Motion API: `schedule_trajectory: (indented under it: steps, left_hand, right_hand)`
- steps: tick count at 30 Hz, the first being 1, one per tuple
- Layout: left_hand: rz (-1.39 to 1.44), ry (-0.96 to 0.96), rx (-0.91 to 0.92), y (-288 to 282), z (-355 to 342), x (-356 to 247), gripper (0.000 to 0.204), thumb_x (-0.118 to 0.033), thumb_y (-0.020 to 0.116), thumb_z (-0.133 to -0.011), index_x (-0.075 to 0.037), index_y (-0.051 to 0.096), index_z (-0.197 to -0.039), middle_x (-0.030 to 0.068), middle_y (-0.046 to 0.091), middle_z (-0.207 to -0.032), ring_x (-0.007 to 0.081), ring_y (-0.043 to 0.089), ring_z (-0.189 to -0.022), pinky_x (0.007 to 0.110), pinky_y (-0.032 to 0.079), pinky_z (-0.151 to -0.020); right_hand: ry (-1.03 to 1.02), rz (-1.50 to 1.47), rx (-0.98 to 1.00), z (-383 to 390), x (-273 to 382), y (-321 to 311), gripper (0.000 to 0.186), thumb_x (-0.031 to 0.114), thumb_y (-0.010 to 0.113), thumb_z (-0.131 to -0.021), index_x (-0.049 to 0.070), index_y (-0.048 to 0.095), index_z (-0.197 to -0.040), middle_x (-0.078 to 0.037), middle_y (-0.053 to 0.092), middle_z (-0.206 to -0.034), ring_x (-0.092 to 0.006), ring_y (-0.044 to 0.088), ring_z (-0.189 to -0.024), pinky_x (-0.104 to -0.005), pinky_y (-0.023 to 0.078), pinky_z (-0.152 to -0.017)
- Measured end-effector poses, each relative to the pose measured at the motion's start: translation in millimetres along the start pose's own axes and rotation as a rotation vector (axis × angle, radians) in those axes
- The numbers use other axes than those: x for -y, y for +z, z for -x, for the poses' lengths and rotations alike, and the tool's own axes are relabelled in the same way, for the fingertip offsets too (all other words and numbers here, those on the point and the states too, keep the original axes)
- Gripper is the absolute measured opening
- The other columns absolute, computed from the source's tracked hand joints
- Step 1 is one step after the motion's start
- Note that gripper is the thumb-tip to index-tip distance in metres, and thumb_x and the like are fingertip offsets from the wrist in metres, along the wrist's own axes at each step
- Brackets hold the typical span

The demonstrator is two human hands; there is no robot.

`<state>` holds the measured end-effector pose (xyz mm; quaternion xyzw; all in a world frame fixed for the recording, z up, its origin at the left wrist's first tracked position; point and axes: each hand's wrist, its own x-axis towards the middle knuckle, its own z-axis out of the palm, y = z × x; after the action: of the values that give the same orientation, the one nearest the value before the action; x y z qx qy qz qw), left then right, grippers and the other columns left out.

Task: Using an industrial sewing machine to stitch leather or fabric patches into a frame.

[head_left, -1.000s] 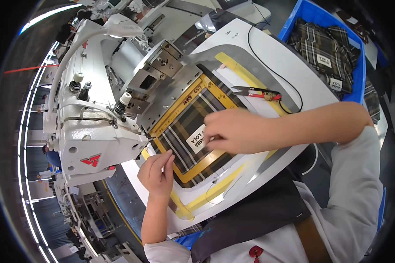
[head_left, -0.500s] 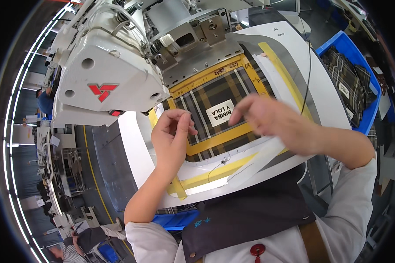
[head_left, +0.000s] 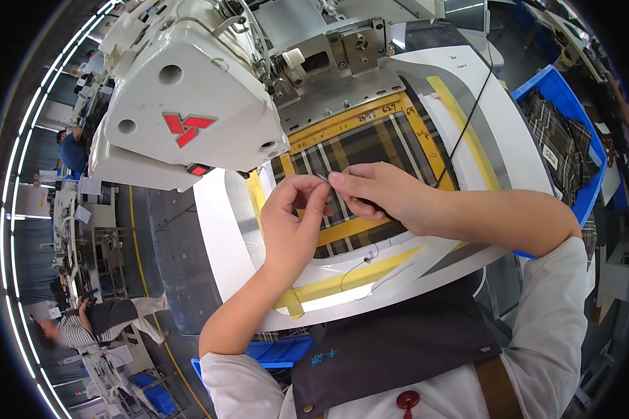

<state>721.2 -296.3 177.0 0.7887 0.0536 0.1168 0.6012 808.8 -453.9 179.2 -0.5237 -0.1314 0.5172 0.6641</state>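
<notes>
The plaid fabric (head_left: 374, 148) lies flat inside the yellow frame (head_left: 349, 229), showing also beyond the frame's near bar. Above the frame's left half, the left hand (head_left: 297, 213) brings thumb and forefinger together in a pinch, its other fingers curled; whether anything is caught between the tips, I cannot tell. The right hand (head_left: 391, 192) is closed loosely around a dark slim piece (head_left: 377, 207), thumb and forefinger almost meeting the left's fingertips. Such close fingertip work seems best done with both wrists steady and the tips lifted off the cloth, so that nothing snags or shifts it. The black cord (head_left: 465, 126), crossing the frame's right side toward the right hand, wants enough slack not to tug. A loose thread (head_left: 367, 260), just outside the frame's near bar, is worth holding clear of the fingers.
</notes>
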Motion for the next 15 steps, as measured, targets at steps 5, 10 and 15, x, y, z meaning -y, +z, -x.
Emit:
schedule_trajectory:
  steps: [5,10,15]
  left_hand:
    - [0.007,0.007,-0.019,-10.7,2.4,2.9,0.007,-0.007,0.058,-0.091,-0.001,0.057,-0.093,0.0043,0.061,-0.079,0.0103,0.061,-0.066,0.021,0.047,-0.062]
    - [-0.062,0.106,-0.042,-20.5,4.2,10.8,0.013,-0.014,0.056,-0.094,-0.001,0.053,-0.093,0.0074,0.064,-0.082,0.0148,0.064,-0.075,0.025,0.050,-0.072]
    - [-0.121,0.266,-0.049,-14.7,-1.5,12.3,0.004,-0.004,0.057,-0.091,0.000,0.057,-0.090,0.0091,0.066,-0.082,0.0127,0.063,-0.075,0.024,0.048,-0.069]
  right_hand:
    - [-0.226,0.205,-0.165,27.8,27.2,-15.6,0.030,0.031,0.050,-0.096,0.009,0.051,-0.076,0.004,0.038,-0.061,-0.0036,0.033,-0.053,-0.0200,0.027,-0.050]
    - [-0.615,1.346,-0.620,54.1,10.4,-83.3,0.019,0.025,0.057,-0.091,0.005,0.059,-0.089,-0.002,0.047,-0.067,-0.0146,0.050,-0.063,-0.0264,0.041,-0.060]
    - [-1.056,1.249,-0.452,20.7,44.3,-31.2,0.020,0.019,0.060,-0.088,0.004,0.062,-0.101,-0.008,0.058,-0.081,-0.0218,0.059,-0.074,-0.0310,0.045,-0.065]
